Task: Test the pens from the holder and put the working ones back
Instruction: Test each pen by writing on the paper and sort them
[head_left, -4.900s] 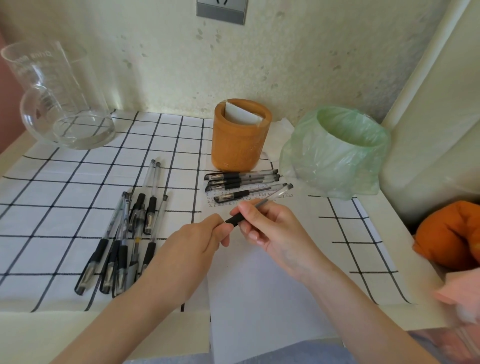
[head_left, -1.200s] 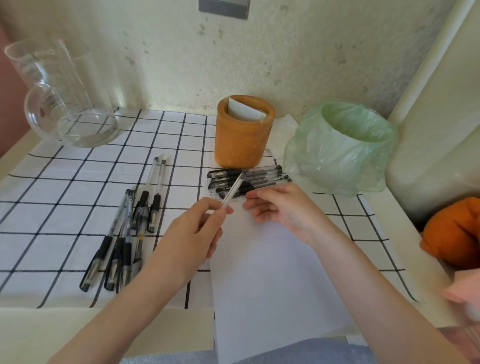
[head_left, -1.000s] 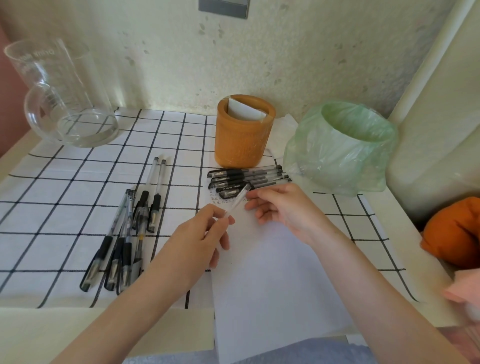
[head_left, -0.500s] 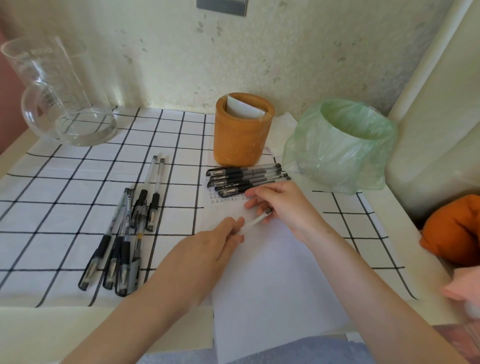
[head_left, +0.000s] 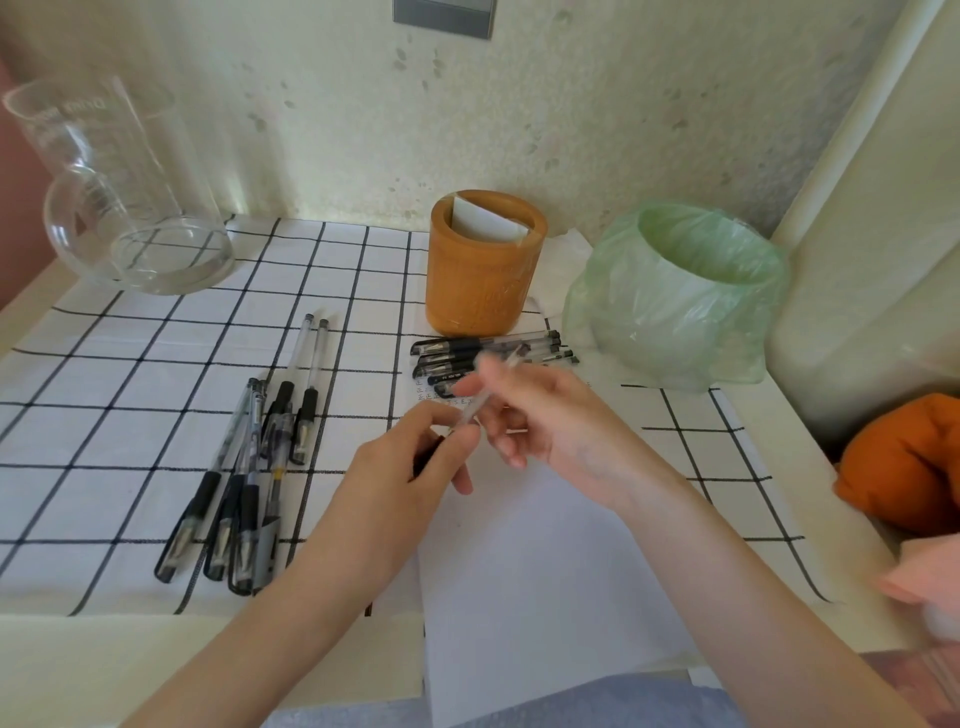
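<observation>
A pen (head_left: 474, 407) with a clear barrel and a dark front end hangs tilted above the white test paper (head_left: 545, 571). My left hand (head_left: 400, 478) pinches its dark lower end. My right hand (head_left: 545, 421) grips the clear barrel higher up. The orange-brown wooden holder (head_left: 480, 280) stands behind at the wall with only a white card inside. Several pens (head_left: 524, 347) lie in a row just in front of it. More pens (head_left: 244, 467) lie in a loose bunch on the checked cloth to the left. Small scribbles (head_left: 441, 399) mark the paper's top edge.
A large glass beaker (head_left: 119, 197) stands at the back left. A bin lined with a green bag (head_left: 675, 296) sits to the right of the holder. An orange cloth (head_left: 904, 462) lies off the table's right edge. The checked cloth (head_left: 104, 415) covers the tabletop.
The earlier pen was laid in the row by the holder. My left hand brought another pen over, my right hand took its barrel, and both hands have now lifted it off the paper.
</observation>
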